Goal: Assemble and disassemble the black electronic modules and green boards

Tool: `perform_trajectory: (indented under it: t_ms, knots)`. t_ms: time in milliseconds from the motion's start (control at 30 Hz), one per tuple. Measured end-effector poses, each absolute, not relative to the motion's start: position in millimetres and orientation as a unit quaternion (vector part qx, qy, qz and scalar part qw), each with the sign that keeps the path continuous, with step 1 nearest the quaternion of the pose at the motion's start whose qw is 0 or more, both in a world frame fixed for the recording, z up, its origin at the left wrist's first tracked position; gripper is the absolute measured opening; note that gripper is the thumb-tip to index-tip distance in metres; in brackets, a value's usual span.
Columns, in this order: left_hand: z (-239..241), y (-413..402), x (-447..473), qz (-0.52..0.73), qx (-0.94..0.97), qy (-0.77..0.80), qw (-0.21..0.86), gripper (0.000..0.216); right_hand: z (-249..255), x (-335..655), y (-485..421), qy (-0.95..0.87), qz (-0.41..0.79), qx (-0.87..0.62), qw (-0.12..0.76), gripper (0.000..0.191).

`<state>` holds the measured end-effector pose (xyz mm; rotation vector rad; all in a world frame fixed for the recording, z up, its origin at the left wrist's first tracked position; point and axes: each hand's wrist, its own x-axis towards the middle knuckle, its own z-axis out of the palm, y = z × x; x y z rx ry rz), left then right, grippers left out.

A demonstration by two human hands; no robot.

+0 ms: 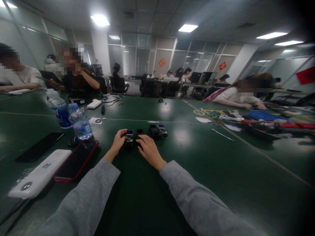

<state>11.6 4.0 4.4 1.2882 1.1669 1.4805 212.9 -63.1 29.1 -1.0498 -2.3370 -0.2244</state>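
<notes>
My left hand (119,141) has its fingers curled against the left side of a small circuit board with a screen (129,139), which stands on the green table. To the right of it, my right hand (149,150) is stretched out, fingers apart, its fingertips at the near edge of a small black case (139,131). Part of that case is hidden behind the fingers. Just beyond my right hand lie a second black case (154,131) and another circuit board with a screen (161,130), side by side.
Left on the table (209,170): two bottles, a white power bank (40,173), a red-edged phone (76,160) and a black phone (39,146). Right: a wrench (222,134) and a heap of cables (221,114). Other people sit around the table and farther back.
</notes>
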Motion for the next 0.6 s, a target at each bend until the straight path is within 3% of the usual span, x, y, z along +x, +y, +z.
perform_trajectory:
  t_ms: [133,433,500,600]
  knots:
    - [4,4,11,0.584,0.506,0.474,0.422,0.043,26,213,-62,-0.863,-0.074,-0.413,0.283,0.048]
    - [11,1,10,0.551,0.494,0.51,0.439,0.032,24,213,-61,-0.855,-0.068,-0.432,0.28,0.048]
    - [14,0,10,0.535,0.498,0.504,0.46,0.038,24,213,-62,-0.854,-0.069,-0.434,0.28,0.048]
    - [15,1,6,0.509,0.5,0.509,0.482,0.064,24,213,-61,-0.853,-0.07,-0.433,0.282,0.048]
